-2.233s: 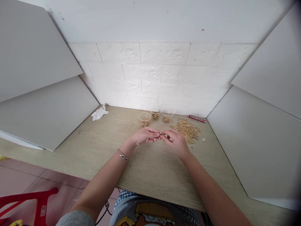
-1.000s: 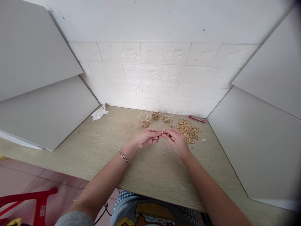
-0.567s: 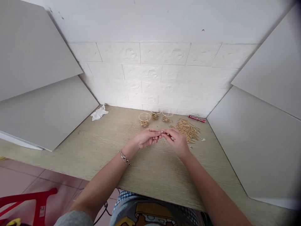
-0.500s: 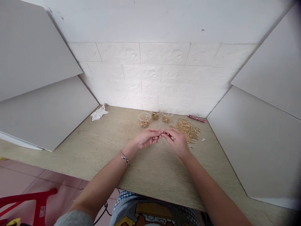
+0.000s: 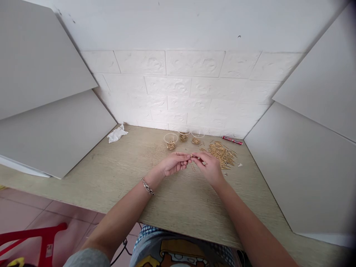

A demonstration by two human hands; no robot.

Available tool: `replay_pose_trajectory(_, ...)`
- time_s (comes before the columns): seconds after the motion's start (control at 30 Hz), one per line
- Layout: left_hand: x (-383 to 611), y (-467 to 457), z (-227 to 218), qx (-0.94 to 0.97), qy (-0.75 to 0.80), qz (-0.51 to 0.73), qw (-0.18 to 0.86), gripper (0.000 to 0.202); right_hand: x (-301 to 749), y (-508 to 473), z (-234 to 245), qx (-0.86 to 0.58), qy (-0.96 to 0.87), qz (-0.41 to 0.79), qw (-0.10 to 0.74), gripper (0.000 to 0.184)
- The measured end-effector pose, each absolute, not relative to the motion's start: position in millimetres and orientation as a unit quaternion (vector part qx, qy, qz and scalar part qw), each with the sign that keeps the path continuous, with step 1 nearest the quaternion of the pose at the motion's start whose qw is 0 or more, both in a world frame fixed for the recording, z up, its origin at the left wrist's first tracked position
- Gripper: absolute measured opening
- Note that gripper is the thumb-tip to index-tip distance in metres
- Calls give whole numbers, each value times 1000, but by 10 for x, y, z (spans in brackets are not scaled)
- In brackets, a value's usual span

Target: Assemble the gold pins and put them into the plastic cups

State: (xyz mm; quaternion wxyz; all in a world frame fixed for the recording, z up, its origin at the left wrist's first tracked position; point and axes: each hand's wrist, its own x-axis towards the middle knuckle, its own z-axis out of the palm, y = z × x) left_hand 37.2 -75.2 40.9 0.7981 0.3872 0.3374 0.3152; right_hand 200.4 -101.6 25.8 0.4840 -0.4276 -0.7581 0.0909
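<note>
Gold pin (image 5: 191, 156), held just above the bench (image 5: 178, 202) where the fingertips of both hands meet. The left hand (image 5: 174, 163) has its grip pinched on the pin's upper end, and the right hand (image 5: 210, 168) pinches it from the opposite side. Behind stand three clear cups (image 5: 171, 141). A heap of pins (image 5: 222, 153) lies just right of the cups, and a red pen (image 5: 232, 140) lies beyond it.

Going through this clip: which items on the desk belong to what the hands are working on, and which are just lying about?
In use:
left hand and right hand, both pinching a small gold piece
pile of gold pins
clear cups, three, holding gold bits

Lying about:
red pen
crumpled white tissue
red chair, on the floor
</note>
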Motion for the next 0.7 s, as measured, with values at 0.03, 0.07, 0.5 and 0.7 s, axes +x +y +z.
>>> replay_pose_trajectory(0.03, 373, -753, 411, 383, 337, 315, 800, 15, 2005, -1015, 255, -428, -758, 91, 484, 16)
replay_pose_trajectory(0.07, 373, -754, 415, 381, 337, 315, 801, 15, 2005, -1013, 252, -428, -759, 90, 483, 16)
replay_pose_trajectory(0.5, 372, -759, 446, 398, 345, 313, 790, 17, 2003, -1011, 252, -431, -758, 95, 481, 17)
replay_pose_trajectory(0.7, 364, -760, 469, 418, 353, 307, 779, 18, 2004, -1015, 259, -432, -759, 100, 477, 18)
